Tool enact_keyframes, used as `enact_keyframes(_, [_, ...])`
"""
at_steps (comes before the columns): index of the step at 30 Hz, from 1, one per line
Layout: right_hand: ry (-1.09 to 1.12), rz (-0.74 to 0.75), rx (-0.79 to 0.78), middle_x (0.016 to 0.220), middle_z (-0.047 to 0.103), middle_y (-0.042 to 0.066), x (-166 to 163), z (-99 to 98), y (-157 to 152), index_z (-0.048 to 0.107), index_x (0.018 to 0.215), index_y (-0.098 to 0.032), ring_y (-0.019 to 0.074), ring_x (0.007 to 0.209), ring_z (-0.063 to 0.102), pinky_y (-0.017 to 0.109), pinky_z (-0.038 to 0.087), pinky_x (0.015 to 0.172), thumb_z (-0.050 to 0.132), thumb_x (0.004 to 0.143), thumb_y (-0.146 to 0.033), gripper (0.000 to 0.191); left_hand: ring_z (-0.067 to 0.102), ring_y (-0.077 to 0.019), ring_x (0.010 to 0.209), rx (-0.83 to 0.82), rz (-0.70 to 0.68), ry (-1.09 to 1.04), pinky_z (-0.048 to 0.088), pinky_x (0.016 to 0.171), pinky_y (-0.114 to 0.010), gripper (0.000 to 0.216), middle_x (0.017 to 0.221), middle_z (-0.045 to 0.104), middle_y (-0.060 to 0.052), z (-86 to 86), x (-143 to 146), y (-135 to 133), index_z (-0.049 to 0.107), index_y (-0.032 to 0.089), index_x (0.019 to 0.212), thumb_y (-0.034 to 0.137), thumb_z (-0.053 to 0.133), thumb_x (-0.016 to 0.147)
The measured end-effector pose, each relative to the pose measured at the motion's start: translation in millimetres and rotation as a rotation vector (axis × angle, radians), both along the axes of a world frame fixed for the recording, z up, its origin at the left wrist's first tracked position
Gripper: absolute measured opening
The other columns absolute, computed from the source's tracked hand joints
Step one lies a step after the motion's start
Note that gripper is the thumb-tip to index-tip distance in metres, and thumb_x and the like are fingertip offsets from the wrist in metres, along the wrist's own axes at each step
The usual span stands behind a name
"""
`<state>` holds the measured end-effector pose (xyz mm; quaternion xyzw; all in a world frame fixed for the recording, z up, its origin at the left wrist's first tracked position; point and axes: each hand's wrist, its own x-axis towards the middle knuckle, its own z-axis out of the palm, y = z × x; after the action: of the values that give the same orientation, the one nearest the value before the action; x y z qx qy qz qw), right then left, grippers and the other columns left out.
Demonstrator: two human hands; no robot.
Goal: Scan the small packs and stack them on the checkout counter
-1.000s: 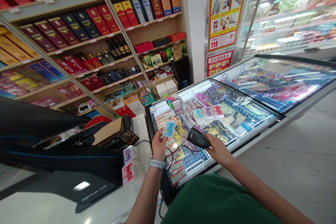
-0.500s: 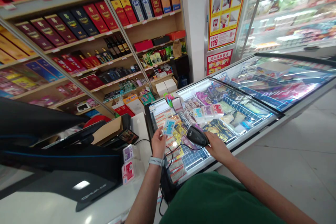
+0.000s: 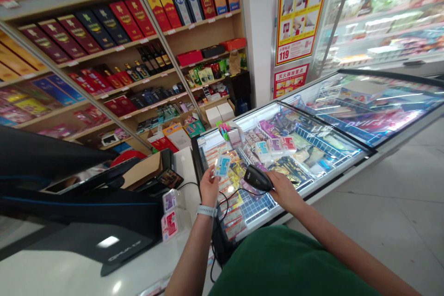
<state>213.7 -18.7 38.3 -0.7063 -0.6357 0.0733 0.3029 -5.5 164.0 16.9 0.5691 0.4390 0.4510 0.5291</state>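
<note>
Pinched in my left hand (image 3: 209, 187) is a small clear plastic box with a blue label (image 3: 222, 165), held above the near end of the glass-topped freezer. My right hand (image 3: 282, 188) grips a black barcode scanner (image 3: 257, 177), its head pointing left toward that box. A black cable (image 3: 239, 190) runs from the scanner down past my left wrist. On the freezer glass beyond lie similar boxes with a blue label (image 3: 262, 149), a purple label (image 3: 275, 145) and a red label (image 3: 288, 143). Two more, a purple one (image 3: 169, 200) and a red one (image 3: 169, 225), rest on the white counter.
The chest freezer (image 3: 347, 170) with wrapped goods stretches to the right. At left a black checkout terminal (image 3: 86, 231) stands on the counter (image 3: 152, 263), near an open cardboard box (image 3: 144, 171). Shelves of boxed bottles (image 3: 100, 25) line the back wall.
The scanner and the blue-labelled box have shifted very slightly left. Both hands keep their hold; the rest looks the same.
</note>
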Motion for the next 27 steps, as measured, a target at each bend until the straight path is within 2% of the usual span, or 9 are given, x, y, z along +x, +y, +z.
enact_keyframes(12, [-0.007,0.0,-0.022,0.109,0.062,0.013,-1.0,2.4,0.3,0.054,0.118,-0.013,0.026,0.103,0.056,0.04,0.043,0.093,0.048,0.073,-0.005,0.046,0.069,-0.0164,0.085,-0.008,-0.002,0.0,0.057,0.08,-0.031,0.049,0.101,0.07,-0.008,-3.3,1.1,0.6,0.058,0.015,0.123,0.012,0.06,0.074])
enact_keyframes(27, [-0.001,0.011,-0.035,0.108,0.063,0.013,0.7,0.0,0.7,0.054,0.119,-0.013,0.0261,0.105,0.056,0.04,0.043,0.093,0.047,0.073,-0.004,0.047,0.069,-0.0152,0.082,-0.061,0.06,-0.013,0.057,0.077,-0.03,0.041,0.102,0.071,-0.007,-13.6,1.6,1.1,0.063,0.015,0.113,0.014,0.064,0.072])
